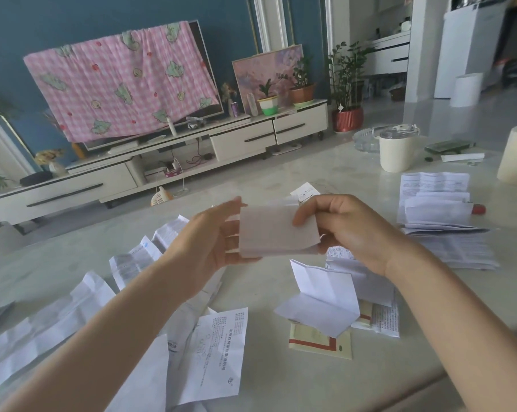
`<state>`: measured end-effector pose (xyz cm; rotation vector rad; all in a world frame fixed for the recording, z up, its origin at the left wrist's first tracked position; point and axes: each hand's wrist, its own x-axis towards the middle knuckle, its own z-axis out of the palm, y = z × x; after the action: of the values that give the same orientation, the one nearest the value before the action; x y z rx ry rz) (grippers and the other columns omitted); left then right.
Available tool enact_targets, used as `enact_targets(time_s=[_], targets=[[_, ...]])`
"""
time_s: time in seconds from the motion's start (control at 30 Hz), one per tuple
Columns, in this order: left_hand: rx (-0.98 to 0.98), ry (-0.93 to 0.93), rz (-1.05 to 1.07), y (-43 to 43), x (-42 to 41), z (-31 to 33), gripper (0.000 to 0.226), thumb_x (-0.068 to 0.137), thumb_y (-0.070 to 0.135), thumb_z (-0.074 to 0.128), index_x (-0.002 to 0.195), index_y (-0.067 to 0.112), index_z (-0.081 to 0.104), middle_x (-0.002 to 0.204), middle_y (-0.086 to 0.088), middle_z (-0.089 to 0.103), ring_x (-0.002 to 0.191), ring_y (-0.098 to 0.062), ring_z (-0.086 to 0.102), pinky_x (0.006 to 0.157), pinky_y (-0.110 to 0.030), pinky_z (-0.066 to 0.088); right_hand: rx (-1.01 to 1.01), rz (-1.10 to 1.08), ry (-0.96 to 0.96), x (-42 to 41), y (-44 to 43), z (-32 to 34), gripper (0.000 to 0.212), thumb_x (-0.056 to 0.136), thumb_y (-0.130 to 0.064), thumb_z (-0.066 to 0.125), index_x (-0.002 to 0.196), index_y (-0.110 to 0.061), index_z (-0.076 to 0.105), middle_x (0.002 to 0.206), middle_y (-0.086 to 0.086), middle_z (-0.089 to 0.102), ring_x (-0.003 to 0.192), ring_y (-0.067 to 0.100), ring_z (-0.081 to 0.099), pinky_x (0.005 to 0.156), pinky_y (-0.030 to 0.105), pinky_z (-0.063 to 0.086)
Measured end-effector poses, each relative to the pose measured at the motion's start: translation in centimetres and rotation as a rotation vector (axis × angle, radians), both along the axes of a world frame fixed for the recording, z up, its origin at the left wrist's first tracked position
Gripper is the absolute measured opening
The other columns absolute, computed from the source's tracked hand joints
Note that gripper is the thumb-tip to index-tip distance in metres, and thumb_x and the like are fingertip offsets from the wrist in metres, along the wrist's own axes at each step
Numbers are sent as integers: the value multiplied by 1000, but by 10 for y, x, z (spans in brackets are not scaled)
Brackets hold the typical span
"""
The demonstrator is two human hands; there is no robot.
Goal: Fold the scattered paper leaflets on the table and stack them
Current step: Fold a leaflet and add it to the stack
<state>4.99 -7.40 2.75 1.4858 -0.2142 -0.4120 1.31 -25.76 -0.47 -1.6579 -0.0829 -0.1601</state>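
I held the folded leaflet [276, 233] up off the worktop [281, 379], at about the middle of the scene. My right hand [340, 230] pinched its right edge, thumb on the near face and fingers curled behind. My left hand [218, 236] lay straight-fingered against its left edge, steadying it rather than gripping.

As I judged it, the step was to square this fold and sharpen the crease before stacking. To do that well I would need the corners matched first. Then the right pinch should stay firm while the left fingers ran along the folded edge, so the layers could not creep.

Room was tight. Loose leaflets [215, 349] covered the near left under my left forearm. A half-folded leaflet [322, 298] stood tented just below my right wrist, partly over a small box [319, 343]. The pile of leaflets [438, 209] lay to the right, well apart from the hands, with a mug [397, 150] beyond it. The bare worktop was on the far side of my hands and along the near edge. That edge ran close under my right forearm, so a careless sweep could likely push paper off it.
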Motion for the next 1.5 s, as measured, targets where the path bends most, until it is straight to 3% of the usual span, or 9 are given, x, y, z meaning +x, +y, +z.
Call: enact_targets(time_s=[0.27, 0.63, 0.8, 0.93, 1.07, 1.17, 1.33, 1.4, 1.5], targets=[[175, -116, 152, -7, 14, -17, 14, 90, 1, 54, 80, 9, 61, 81, -8, 64, 56, -12, 67, 47, -20, 52, 175, -181, -72, 0, -18, 7, 34, 89, 3, 38, 98, -11, 67, 85, 6, 68, 52, 16, 55, 47, 20, 42], [13, 325, 134, -59, 64, -54, 12, 90, -10, 45, 87, 0, 49, 83, -14, 55, 68, -23, 56, 41, -22, 52, 268, -505, 26, 7, -54, 3, 31, 84, 6, 39, 78, -14, 62, 72, 0, 66, 40, 5, 52, 41, 14, 41], [-41, 396, 131, -88, 87, -53, 14, 92, -7, 43, 81, 1, 47, 65, -11, 58, 38, -17, 59, 37, -19, 49, 310, -503, 80, 10, -60, 6, 31, 85, 6, 39, 76, -14, 61, 71, -1, 65, 39, 5, 52, 40, 12, 40], [98, 230, 55, -117, 109, -38, 16, 91, 1, 52, 78, 8, 50, 70, -6, 50, 32, -10, 53, 37, -14, 43, 293, -549, 95, 14, -65, 7, 31, 85, 5, 38, 77, -14, 61, 70, -1, 64, 41, 6, 51, 40, 11, 40], [700, -150, -163, -147, 122, -47, 17, 89, 2, 52, 76, 12, 55, 67, -6, 48, 50, -15, 43, 58, -22, 38, 297, -576, 89, 20, -69, 9, 30, 83, 5, 39, 78, -14, 62, 70, -1, 64, 37, 3, 51, 39, 10, 40], [965, -291, -318, -157, 122, -63, 6, 87, 9, 56, 91, 12, 58, 68, -5, 47, 57, -16, 41, 53, -20, 33, 299, -573, 106, 23, -71, 11, 30, 83, 5, 38, 78, -14, 61, 70, -1, 64, 37, 4, 51, 39, 11, 40], [935, -382, -311, -160, 124, -80, 20, 87, 22, 64, 73, 27, 50, 81, 7, 50, 89, -17, 49, 52, -5, 38, 310, -565, 140, 25, -74, 11, 31, 83, 6, 38, 78, -14, 60, 70, -1, 64, 36, 3, 51, 39, 11, 40], [869, -369, -219, -159, 126, -76, 4, 89, 21, 60, 86, 19, 59, 85, 0, 56, 90, -18, 49, 58, -12, 42, 307, -562, 149, 26, -75, 10, 30, 83, 5, 38, 78, -14, 61, 70, -2, 64, 36, 3, 51, 40, 11, 41], [898, -465, -49, -145, 145, -75, 25, 92, 16, 51, 111, 7, 64, 117, -12, 62, 103, -28, 56, 81, -28, 45, 289, -548, 164, 29, -75, 9, 31, 83, 5, 38, 79, -14, 62, 69, -2, 65, 41, 6, 52, 40, 12, 41]])
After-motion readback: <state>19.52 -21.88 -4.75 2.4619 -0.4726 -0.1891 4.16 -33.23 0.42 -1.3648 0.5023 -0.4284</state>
